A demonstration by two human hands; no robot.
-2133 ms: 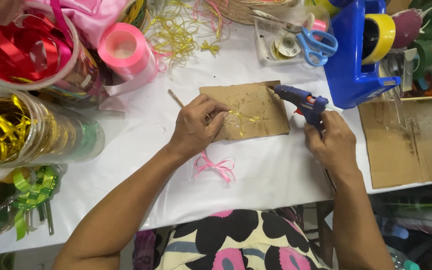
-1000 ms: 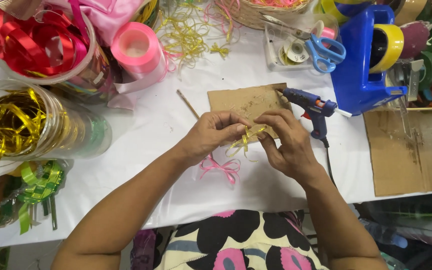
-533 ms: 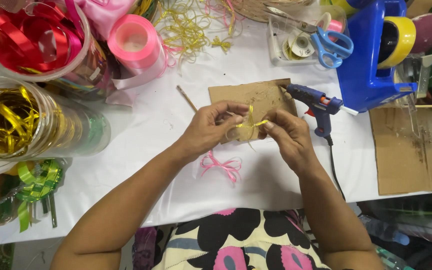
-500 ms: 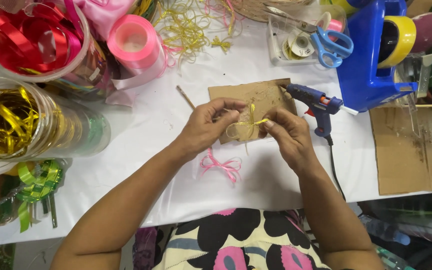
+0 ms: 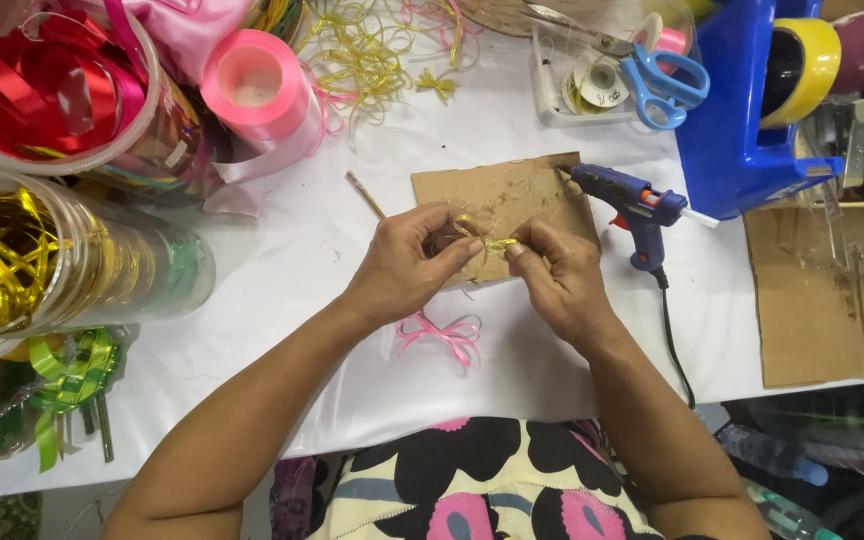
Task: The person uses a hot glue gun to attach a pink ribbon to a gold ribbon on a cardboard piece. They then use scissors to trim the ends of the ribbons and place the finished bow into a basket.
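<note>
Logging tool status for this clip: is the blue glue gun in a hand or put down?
Put down. The blue glue gun lies on the white table; the left hand and right hand pinch gold ribbon.

a craft worktable: ribbon rolls [image 5: 257,90], glue gun [image 5: 627,195], scissors [image 5: 664,80], tape dispenser [image 5: 752,110] crowd it.
</note>
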